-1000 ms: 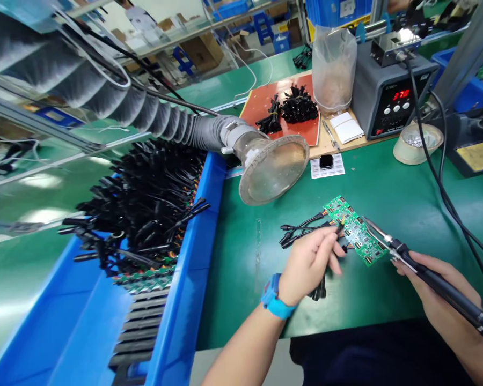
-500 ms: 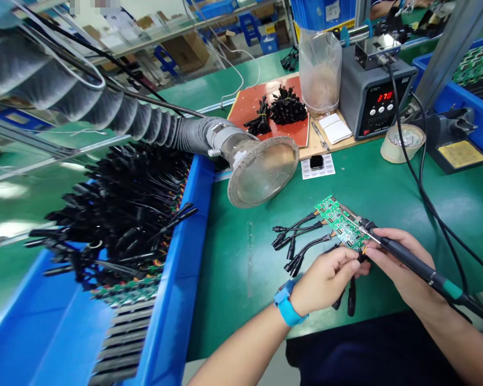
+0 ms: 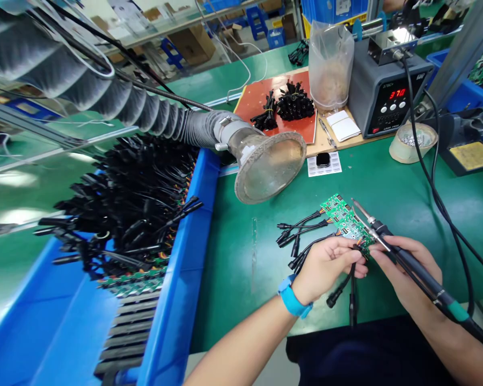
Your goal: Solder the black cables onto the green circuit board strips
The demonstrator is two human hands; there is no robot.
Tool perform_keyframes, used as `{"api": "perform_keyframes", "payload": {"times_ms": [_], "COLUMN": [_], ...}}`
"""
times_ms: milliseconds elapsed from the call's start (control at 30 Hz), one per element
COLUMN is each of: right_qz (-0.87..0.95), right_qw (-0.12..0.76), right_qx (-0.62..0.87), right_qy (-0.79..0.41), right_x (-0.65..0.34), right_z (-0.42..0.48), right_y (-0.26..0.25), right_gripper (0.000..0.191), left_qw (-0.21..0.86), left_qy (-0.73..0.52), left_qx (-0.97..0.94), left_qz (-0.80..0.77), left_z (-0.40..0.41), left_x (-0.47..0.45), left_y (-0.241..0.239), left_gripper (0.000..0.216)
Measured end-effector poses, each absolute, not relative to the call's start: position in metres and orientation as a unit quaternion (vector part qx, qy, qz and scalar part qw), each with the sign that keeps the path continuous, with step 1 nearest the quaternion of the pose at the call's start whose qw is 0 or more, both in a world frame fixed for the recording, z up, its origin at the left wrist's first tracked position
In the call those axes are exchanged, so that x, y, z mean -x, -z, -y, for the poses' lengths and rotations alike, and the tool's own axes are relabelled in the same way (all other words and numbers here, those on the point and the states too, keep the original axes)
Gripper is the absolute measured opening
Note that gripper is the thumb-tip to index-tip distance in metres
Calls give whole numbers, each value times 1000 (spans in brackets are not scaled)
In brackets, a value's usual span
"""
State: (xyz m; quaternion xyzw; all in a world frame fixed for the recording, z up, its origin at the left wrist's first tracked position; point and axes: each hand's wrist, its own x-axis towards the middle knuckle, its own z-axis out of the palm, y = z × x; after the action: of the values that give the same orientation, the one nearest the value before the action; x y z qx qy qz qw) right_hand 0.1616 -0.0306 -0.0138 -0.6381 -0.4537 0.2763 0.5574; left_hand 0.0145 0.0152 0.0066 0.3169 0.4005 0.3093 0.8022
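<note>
My left hand (image 3: 326,265) is closed, with thumb and fingers pinching a black cable (image 3: 353,295) by its coloured wire end at the near end of a green circuit board (image 3: 342,217). Two black plugs hang below those fingers. My right hand (image 3: 412,268) is wrapped round a soldering iron (image 3: 422,281), its fingertips close to the board's right edge. The iron's metal tip points away from me, beside the board's right side, with a second thin metal rod alongside. Several black cables (image 3: 306,225) fan out left from the board. My fingers partly hide the wire ends.
A fume extractor hood (image 3: 271,166) hangs left of the board. Further left, a blue bin (image 3: 173,300) holds a heap of cabled boards. Behind are a soldering station (image 3: 386,91) reading 370, a solder pot (image 3: 414,140), an iron stand (image 3: 467,142) and cable bundles (image 3: 293,102).
The camera view has shifted slightly. The iron's tip has moved off the board toward its right side. The cable plugs under my left hand have swung and spread apart.
</note>
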Motion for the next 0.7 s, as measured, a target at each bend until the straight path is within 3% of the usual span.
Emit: {"api": "perform_keyframes", "payload": {"times_ms": [233,467,567,700], "right_qz": [429,448,497,579], "right_qw": [568,563,537,517], "right_qx": [585,569,578,562], "right_qy": [-389,-398,-361,-286], "right_x": [-167,-168,-166,-162], "right_z": [25,29,29,27], "right_y": [25,21,16,17], "right_gripper": [34,33,34,33], "left_qw": [867,810,684,402], "left_qy": [-223,-178,-215,-279], "left_qx": [-302,-435,-576,-775], "left_qz": [-329,-351,-393,-400], "left_z": [-14,-16,-12,-6], "left_x": [-13,-11,-11,-9], "left_y": [-8,-11,-7,0], "left_gripper": [39,40,31,25]}}
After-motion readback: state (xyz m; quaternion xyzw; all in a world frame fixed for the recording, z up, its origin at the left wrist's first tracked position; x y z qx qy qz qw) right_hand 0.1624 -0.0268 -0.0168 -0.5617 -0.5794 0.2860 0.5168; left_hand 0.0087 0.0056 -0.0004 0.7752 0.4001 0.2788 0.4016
